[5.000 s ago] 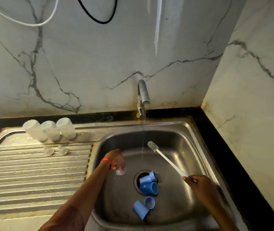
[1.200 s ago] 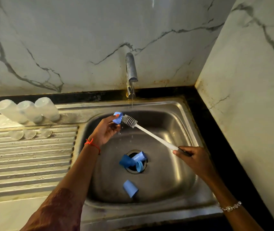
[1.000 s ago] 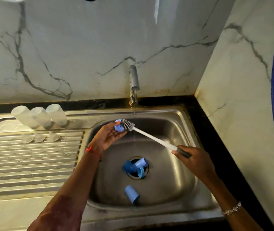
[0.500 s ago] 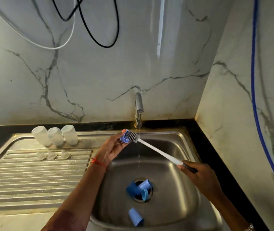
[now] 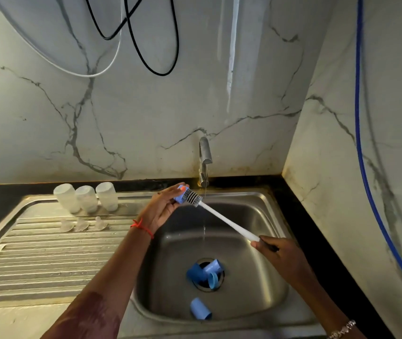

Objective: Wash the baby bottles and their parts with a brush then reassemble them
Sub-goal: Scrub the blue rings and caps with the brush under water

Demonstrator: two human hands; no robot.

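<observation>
Head view: pinching blue part in left hand, gripping brush handle in right hand, pressing bristles against it, far over sink.

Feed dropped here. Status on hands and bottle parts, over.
Left hand grips blue bottle part; right hand holds bottle brush, bristles against it. More blue parts in sink. Nothing in the way.
</observation>
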